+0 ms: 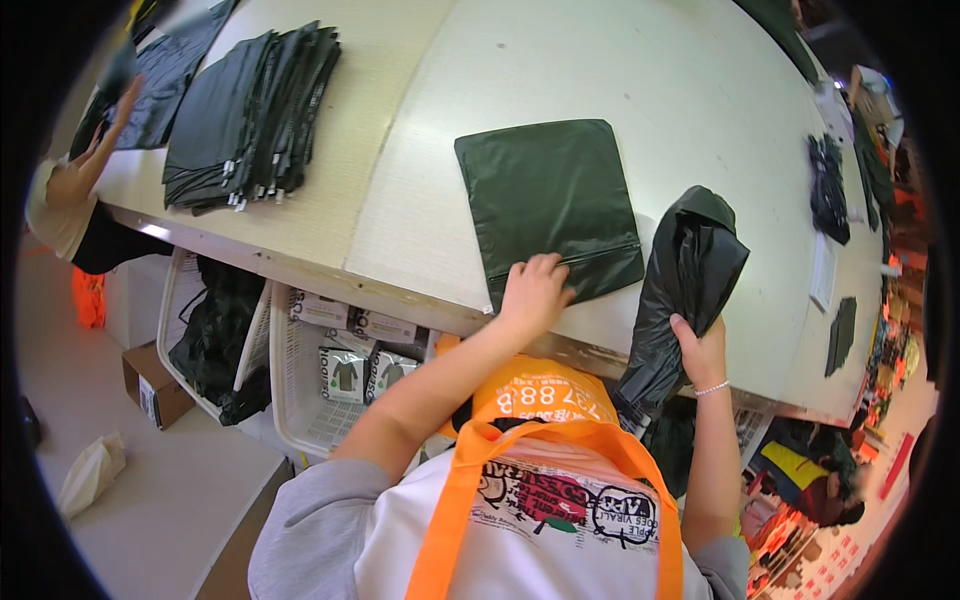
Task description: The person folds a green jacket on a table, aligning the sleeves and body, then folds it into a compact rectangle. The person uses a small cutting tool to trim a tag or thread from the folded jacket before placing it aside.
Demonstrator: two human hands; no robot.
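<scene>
A flat, squared dark green piece of smooth, folded sheet material (545, 195) lies on the pale table, with a seam-like line across its near end. My left hand (535, 293) rests on its near edge, fingers apart and slightly bent. To the right, my right hand (703, 348) is closed round a long, gathered bundle of shiny black material (690, 265). The bundle stands tilted over the table's near edge, its lower end hanging beside my orange apron (540, 395). Part of my right hand's grip is hidden behind the folds.
A stack of folded dark pieces (255, 120) lies at the far left, near another person's arm (105, 145). Under the table, one white basket (285, 400) holds printed packets and another (170, 295) dark material. More dark bundles (828, 190) lie along the table's right side.
</scene>
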